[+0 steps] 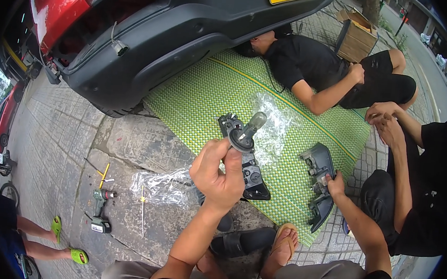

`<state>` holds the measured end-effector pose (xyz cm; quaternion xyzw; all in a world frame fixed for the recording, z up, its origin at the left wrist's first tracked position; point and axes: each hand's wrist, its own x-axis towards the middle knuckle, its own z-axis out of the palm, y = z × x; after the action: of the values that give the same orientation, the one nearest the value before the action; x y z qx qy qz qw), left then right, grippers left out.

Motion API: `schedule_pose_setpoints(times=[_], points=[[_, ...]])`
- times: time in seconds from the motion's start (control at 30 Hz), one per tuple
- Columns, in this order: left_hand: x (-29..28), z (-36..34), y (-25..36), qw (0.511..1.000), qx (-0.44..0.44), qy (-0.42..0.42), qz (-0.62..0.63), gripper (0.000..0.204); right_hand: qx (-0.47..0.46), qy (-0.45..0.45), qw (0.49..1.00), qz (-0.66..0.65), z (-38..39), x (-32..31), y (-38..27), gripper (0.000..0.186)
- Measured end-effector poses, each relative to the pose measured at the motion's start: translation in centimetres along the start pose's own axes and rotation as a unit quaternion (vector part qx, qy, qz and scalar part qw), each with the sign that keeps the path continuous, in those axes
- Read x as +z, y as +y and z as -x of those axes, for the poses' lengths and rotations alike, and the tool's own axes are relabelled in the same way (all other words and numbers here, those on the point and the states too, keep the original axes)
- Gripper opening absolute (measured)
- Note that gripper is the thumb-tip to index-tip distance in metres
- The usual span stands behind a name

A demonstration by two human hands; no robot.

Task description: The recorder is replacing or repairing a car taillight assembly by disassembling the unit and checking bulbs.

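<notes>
My left hand is raised in the middle of the view, its fingers closed round the base of a light bulb. The clear glass points up, out of a dark round socket. Lower and to the right, my right hand grips a dark tail light housing by its near edge. That housing rests over the green woven mat. Partly hidden behind my left hand lies a second black lamp housing on the mat.
A red car's dark bumper hangs over the mat, a loose connector dangling from it. One person lies beneath; another sits at right. A cordless drill, screwdriver, clear plastic wrap and cardboard box lie around.
</notes>
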<state>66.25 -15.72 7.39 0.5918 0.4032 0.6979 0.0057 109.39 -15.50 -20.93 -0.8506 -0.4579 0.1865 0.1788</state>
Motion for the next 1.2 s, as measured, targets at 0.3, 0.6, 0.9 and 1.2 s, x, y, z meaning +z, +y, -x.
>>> schedule_pose_setpoints(times=[0.3, 0.6, 0.9, 1.2], points=[[1.0, -0.1, -0.8, 0.982, 0.151, -0.046, -0.103, 0.017, -0.437, -0.116, 0.801, -0.393, 11.1, -13.9, -27.7, 0.035], [2.0, 1.5, 0.9, 0.996, 0.009, -0.086, -0.016, 0.013, -0.541, -0.129, 0.724, -0.408, 14.0, -18.3, -33.3, 0.033], [1.8, 2.8, 1.6, 0.958, -0.208, -0.129, 0.150, 0.015, -0.486, -0.172, 0.745, -0.423, 14.9, -19.1, -33.5, 0.031], [2.3, 3.1, 2.8, 0.884, -0.308, -0.144, 0.320, 0.020, -0.471, -0.182, 0.750, -0.427, 14.8, -19.1, -33.3, 0.031]])
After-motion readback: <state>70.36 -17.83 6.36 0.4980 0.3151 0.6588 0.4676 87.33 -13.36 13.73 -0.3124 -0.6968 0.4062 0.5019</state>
